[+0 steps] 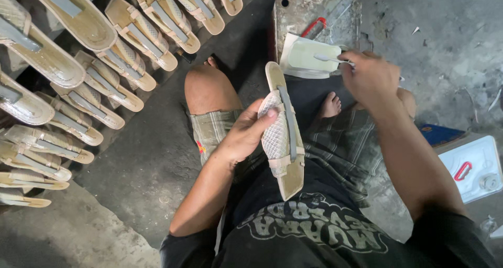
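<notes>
Sandal (284, 137) sits over the lap, L hand (242, 134) wrapped round its mesh strap, thumb on top. Looks light, stiff sole, soft strap; best held mid-sole. R hand (369, 77) beyond the toe pinches a brush (331, 60) over a glue tray (306, 58). More sandals (78, 84) left of grip.

One sandal (284, 132) is held in the left hand (245, 133), and one small brush (332, 60) is held in the right hand (370, 78). One pale glue container (306, 58) is seen on one metal tray (301, 8). Roughly eighteen more sandals (78, 79) are counted in rows at the left, though some are cut off at the edge. One white canister (474, 166) is seen at the right, and two bare feet (330, 104) are visible.
</notes>
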